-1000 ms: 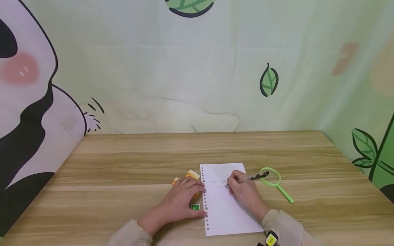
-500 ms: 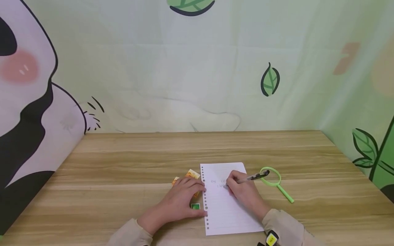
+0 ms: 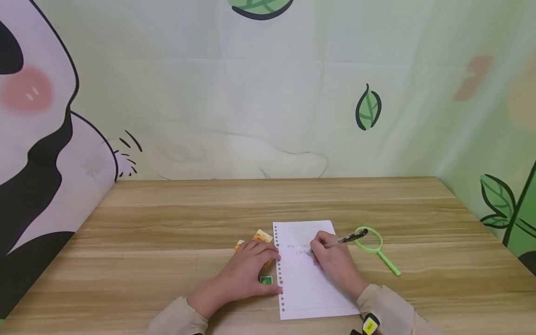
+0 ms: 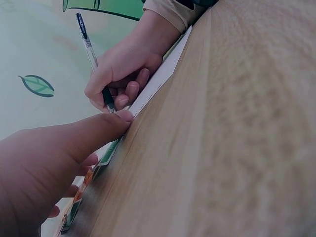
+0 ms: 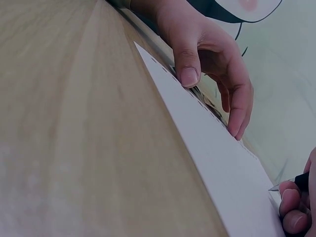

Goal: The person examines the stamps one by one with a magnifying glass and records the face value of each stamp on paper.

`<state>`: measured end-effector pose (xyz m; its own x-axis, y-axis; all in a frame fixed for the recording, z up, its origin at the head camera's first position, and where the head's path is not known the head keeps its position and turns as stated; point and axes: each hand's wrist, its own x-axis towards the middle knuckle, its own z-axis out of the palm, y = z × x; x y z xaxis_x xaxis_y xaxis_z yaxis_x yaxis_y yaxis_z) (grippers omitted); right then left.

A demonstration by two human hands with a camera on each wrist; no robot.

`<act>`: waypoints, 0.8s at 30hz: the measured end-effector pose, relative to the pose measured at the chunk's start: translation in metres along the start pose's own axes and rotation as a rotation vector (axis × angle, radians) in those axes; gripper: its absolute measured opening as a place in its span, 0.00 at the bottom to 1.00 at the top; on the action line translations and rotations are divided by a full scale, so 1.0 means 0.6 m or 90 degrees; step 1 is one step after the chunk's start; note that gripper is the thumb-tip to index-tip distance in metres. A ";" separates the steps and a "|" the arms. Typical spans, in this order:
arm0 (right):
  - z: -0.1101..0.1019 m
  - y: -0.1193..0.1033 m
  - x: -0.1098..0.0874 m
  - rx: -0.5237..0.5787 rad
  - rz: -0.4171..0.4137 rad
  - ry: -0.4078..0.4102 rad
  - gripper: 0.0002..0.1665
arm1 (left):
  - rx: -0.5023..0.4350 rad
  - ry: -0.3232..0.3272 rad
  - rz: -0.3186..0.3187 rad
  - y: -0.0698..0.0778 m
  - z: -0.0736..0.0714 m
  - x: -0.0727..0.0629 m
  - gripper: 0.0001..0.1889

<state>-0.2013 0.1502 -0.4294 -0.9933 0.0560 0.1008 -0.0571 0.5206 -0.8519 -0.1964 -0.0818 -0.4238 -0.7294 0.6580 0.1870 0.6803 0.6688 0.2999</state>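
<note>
A sheet of lined loose-leaf paper [image 3: 310, 293] lies on the table, its punched holes along the left side. Faint handwriting in two short lines shows near its upper part. My right hand [image 3: 337, 267] rests on the sheet and pinches a pen [image 3: 345, 239] with a clear barrel and black grip, its tip at the second line. My left hand [image 3: 247, 272] touches the holed edge with thumb and fingertips, its fingers spread and slightly bent. In the left wrist view the pen [image 4: 89, 49] leans up out of the right hand [image 4: 121, 74].
Orange-and-white cards [image 3: 263, 236] lie partly hidden under and behind the left hand. A small green card corner [image 3: 266, 280] shows between thumb and fingers. Right of the paper lies a green magnifying glass [image 3: 388, 263]. A printed cloth backdrop [image 3: 251, 107] stands behind the wooden table [image 3: 167, 209].
The second line of handwriting has grown slightly, and the pen tip has shifted a little to the right. The left hand stays in place on the paper's edge.
</note>
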 end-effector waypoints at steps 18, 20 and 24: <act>-0.008 -0.003 0.000 0.081 0.031 -0.008 0.11 | 0.004 0.000 -0.002 0.000 0.002 -0.001 0.31; -0.011 -0.005 0.001 0.081 0.022 -0.019 0.10 | 0.004 0.000 -0.002 0.000 0.003 -0.001 0.31; -0.019 -0.008 0.002 0.080 0.004 -0.046 0.10 | 0.006 -0.001 0.000 -0.001 0.002 0.000 0.31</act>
<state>-0.2011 0.1574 -0.4192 -0.9981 -0.0050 0.0616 -0.0582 0.4095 -0.9105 -0.1965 -0.0818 -0.4249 -0.7295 0.6581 0.1861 0.6807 0.6721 0.2914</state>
